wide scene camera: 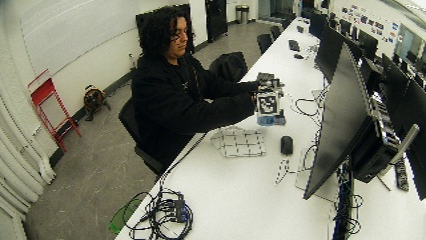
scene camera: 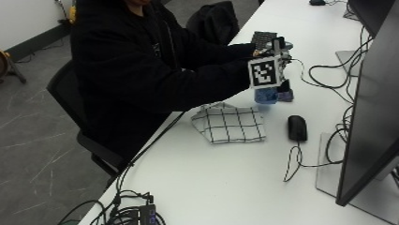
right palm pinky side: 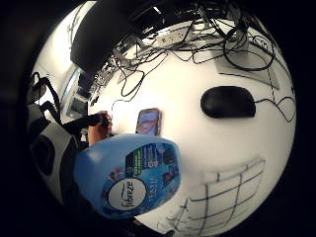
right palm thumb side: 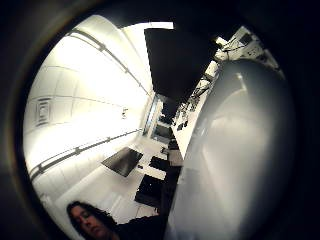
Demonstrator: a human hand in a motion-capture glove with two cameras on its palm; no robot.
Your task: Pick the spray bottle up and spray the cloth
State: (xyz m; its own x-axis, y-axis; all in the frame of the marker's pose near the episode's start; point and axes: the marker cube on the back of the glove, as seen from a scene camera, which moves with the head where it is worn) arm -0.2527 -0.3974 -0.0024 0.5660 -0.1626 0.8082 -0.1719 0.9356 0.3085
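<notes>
Long white table (scene camera: 249, 178), person seated at its near long edge in a black hooded top. The gloved right hand (scene camera: 265, 70) is raised above the tabletop and wraps the upper part of the spray bottle (scene camera: 267, 95); only the blue lower body of the bottle shows below the hand in the outside view. Bottle hangs clear of the surface, roughly upright. In the little-finger palm view the blue bottle body with its label fills the area close to the palm; in the thumb-side view a pale curved surface crowds the lens, too close to tell more.

The cloth (scene camera: 229, 123), white with a dark grid, lies flat on the table near the person's edge, below and just beside the held bottle, not touching it. A black mouse (scene camera: 297, 127) sits beside the cloth toward the monitor side, cable trailing. A phone (right palm pinky side: 148, 121) lies flat on the table beyond the bottle. A large dark monitor (scene camera: 371, 108) stands along the far long edge, loose cables around its base. A tangle of cables (scene camera: 128, 213) rests at the table's near end.

Room: grey floor, white wall, a red stand (wide scene camera: 48, 102) against the wall.
</notes>
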